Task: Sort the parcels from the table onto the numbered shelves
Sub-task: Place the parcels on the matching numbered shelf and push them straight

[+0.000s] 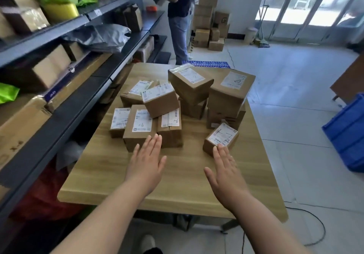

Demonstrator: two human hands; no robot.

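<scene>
Left hand (146, 162) and right hand (225, 168) stretch forward, fingers straight, toward parcels (160, 103).

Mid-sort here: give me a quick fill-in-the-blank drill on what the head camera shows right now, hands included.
1. The left hand and the right hand are both ____, fingers straight, holding nothing.
2. The shelves stand on the person's ____ side.
3. The plastic bin on the floor is ____ in colour.

Missing words: open; left; blue.
</scene>
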